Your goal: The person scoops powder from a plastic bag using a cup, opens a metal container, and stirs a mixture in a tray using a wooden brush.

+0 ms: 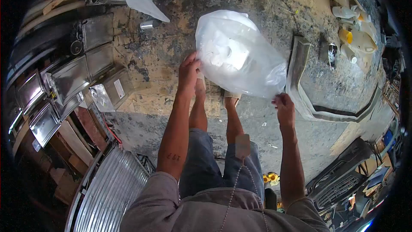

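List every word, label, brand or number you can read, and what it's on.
Nothing reads with certainty.
Left forearm: small digit-like marks, too blurred to quote.
White label on the metal box: too small to read.
Dark-and-white can: markings too blurred.
Neck-chain tag: no legible text.
Plastic bag: no print I can make out.

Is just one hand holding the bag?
No, the left hand holds one side of the bag and the right hand another.
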Demonstrator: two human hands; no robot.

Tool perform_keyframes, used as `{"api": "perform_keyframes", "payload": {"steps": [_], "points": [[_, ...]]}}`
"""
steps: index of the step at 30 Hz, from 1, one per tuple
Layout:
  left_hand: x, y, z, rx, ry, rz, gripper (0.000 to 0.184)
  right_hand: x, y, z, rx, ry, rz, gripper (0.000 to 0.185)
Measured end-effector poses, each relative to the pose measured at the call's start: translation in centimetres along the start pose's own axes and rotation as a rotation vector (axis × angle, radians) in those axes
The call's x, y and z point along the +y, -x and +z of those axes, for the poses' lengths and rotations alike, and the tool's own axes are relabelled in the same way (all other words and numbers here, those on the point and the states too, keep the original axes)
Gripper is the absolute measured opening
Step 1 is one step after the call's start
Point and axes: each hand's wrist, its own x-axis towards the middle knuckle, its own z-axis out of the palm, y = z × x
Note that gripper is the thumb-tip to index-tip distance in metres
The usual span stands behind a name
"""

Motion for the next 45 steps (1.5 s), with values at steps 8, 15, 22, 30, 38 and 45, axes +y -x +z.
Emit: {"api": "perform_keyframes", "payload": {"steps": [8, 15, 22, 30, 38, 45], "points": [[-1.9, -0.1, -2.4, -0.066, -0.206, 0.149, 0.038, -17.5, -1.8, 4.4, 0.275, 0.308, -0.672, 0.051], [-2.7, 0.5, -2.2, -0.011, -0.459, 0.567, 0.028, -18.3, -15.5, 12.3, -0.151, 0.985, -0.676, 0.042], [-1.9, 0.5, -4.4, 0.225, -0.690, 0.711, 0.025, -20.8, -12.4, 11.3, 0.108, 0.865, -1.165, 0.004], [-0.6, 1.1, -3.1, 0.366, -0.762, 0.837, 0.048, -20.2, -11.1, 10.4, 0.001, 0.811, -1.138, 0.002], [1.9, -2.1, -1.6, 0.310, -0.817, 0.788, 0.005, -19.2, -11.0, 10.3, 0.055, 0.698, -0.927, 0.011], [2.1, -1.0, -2.5, 0.082, -0.987, 0.772, 0.011, -18.6, -10.3, 9.5, 0.055, 0.739, -0.856, 0.016]]}}
